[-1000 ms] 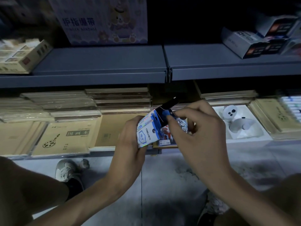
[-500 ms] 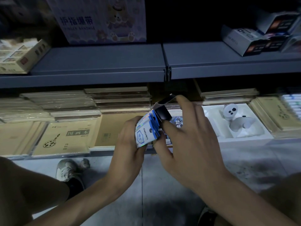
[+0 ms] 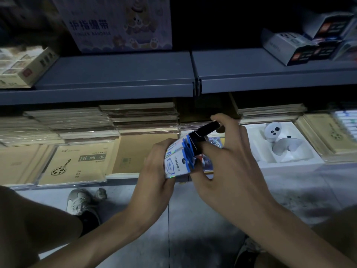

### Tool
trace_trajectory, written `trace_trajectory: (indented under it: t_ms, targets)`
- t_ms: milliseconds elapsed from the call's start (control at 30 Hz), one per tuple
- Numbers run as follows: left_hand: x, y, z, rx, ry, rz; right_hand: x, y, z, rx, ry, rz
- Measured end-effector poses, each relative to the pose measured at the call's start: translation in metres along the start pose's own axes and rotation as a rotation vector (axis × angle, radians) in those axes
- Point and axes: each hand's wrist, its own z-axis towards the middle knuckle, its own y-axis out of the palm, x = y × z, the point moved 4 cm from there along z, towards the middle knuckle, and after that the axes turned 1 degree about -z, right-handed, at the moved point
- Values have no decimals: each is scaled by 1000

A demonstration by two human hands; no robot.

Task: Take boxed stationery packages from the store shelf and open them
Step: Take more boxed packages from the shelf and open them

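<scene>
A small white-and-blue stationery box [image 3: 176,162] is held in front of the lower shelf. My left hand [image 3: 154,175] grips its body from the left and below. The box's black end flap [image 3: 204,130] stands open, pointing up and to the right. My right hand [image 3: 229,157] pinches that flap between thumb and forefinger, with other fingers curled under the box's open end. What is inside the box is hidden.
Stacks of tan sketchbooks [image 3: 77,163] fill the lower shelf [image 3: 123,176]. A white tray with a small white figure [image 3: 278,140] lies to the right. The grey upper shelf [image 3: 119,74] carries a finger-bandage display box [image 3: 119,24] and dark boxes [image 3: 309,45]. My shoe [image 3: 81,202] is on the floor.
My right hand has moved from the box's open end up to the black flap and now pinches it, lifting it further. My left hand keeps the box almost still.
</scene>
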Motion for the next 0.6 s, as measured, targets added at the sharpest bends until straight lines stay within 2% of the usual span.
trace_trajectory:
  t_ms: [133, 300, 467, 600]
  targets:
    - [-6, 1, 1, 10, -53, -43, 2, -4, 0, 62, 4, 64]
    - [-2, 0, 1, 4, -48, -39, 3, 3, -1, -33, 5, 81]
    - [-7, 3, 0, -33, -172, -153, 8, -15, 3, 110, -38, 72]
    - [-9, 8, -1, -185, -322, -351, 23, -21, 4, 198, 37, 140]
